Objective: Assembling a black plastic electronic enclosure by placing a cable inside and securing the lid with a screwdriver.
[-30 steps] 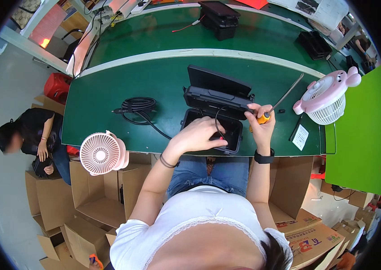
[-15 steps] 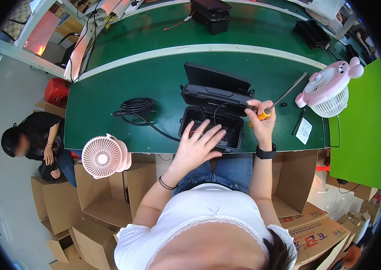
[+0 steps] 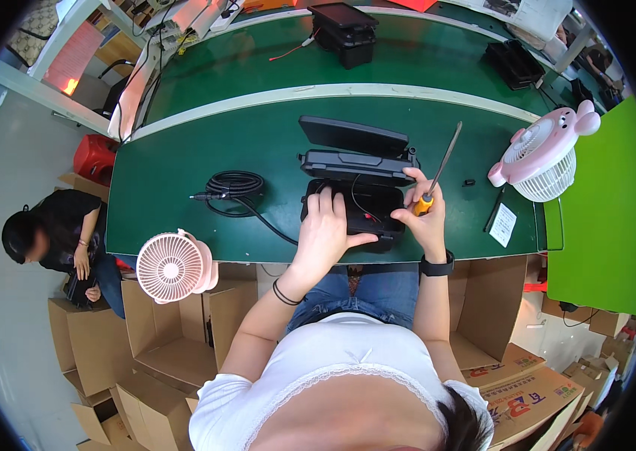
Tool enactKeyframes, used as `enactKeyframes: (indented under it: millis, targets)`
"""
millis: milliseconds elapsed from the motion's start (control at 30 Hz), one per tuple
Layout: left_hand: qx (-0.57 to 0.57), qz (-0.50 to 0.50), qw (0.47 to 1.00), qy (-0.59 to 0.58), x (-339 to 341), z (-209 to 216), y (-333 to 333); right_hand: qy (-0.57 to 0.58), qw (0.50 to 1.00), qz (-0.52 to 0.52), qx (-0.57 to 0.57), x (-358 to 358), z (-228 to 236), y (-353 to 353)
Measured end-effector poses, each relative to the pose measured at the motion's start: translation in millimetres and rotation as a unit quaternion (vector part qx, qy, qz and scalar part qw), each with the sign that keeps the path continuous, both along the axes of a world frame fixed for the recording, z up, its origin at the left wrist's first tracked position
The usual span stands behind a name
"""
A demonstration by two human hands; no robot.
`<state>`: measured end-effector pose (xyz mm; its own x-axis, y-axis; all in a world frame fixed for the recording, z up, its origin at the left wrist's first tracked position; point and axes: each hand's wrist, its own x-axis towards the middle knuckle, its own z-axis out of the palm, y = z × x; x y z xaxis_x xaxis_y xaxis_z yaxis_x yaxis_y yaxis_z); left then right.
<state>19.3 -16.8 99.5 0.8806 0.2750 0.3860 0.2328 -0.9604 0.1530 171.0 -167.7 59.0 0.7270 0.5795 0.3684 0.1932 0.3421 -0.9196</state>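
Observation:
A black hinged plastic case [image 3: 380,197] lies open in front of me, its lid [image 3: 355,164] raised on the far side with a flat dark panel [image 3: 352,136] above it. Thin wires run inside. My left hand [image 3: 323,231] reaches into the case's left part, thumb stretched apart; its fingertips are partly hidden. At the right rim, my right hand [image 3: 427,218] grips a screwdriver [image 3: 424,204] by its yellow-orange handle, the long shaft pointing up and away. A coiled black cable [image 3: 234,192] sits left of the case, its line running toward the case's left side.
A pink fan [image 3: 175,267] is at the table's front left edge, another pink fan [image 3: 540,154] at the right. A pen [image 3: 495,209] and white label [image 3: 503,225] lie nearby. More black cases [image 3: 344,37] stand farther back. Cardboard boxes [image 3: 175,331] and a seated person [image 3: 70,225] are left below.
My left hand has moved its fingers deeper into the case's left side. My right hand has come lower and nearer, and the screwdriver shaft now points more steeply away.

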Motion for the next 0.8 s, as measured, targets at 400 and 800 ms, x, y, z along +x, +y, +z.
enactKeyframes:
  millis: [400, 800]
  targets:
    - [0.002, -0.018, 0.997, 0.079, 4.0, -5.7, 8.8, -0.071, 0.996, 0.015, -0.050, -1.8, 16.8, -2.9]
    - [-0.194, 0.059, 0.942, -0.268, -12.0, -24.8, 2.4, -0.260, 0.938, -0.037, -0.226, -10.2, 27.1, -10.7]
